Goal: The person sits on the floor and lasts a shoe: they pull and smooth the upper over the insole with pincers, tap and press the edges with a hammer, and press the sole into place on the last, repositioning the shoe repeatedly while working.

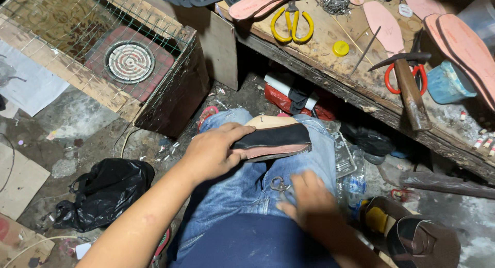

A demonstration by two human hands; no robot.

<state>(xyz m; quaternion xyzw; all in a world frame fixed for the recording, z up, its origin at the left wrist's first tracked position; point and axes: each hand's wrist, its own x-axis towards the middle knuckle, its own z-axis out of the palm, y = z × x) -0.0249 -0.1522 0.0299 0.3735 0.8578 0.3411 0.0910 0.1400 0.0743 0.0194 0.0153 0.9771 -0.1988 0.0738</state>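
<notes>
- Two hands are working over a lap in jeans (242,190), seen from above.
- Left hand (211,152) is resting on a shoe (273,141) lying across the knee, fingers (238,130) curled over its near end and gripping it.
- Shoe is lying on its side: black upper on top, pinkish sole edge showing underneath, tan lining peeking out behind.
- Right hand (309,198) is sitting on the right thigh, a bit blurred, fingers bent down toward a small metal tool (279,184) lying on the jeans. Honestly can't tell if it's actually pinching it or just touching beside it.
- Up top right a wooden tabletop (330,41) is carrying a lot: yellow scissors (293,24), a yellow cap (340,48), a hammer (410,90) lying over red scissors (405,77), pink insoles (384,26) scattered around, and a blue cup (448,82) on its side.
- Top left, a wooden box (87,72) covered in wire mesh is holding a round coil heater (129,61).
- Black bag (103,190) is slumping on the dirty floor (77,123) left of the leg.
- Bottom right, a brown shoe (425,242) is sitting near the right thigh, with plastic bottles (353,180) between them.
</notes>
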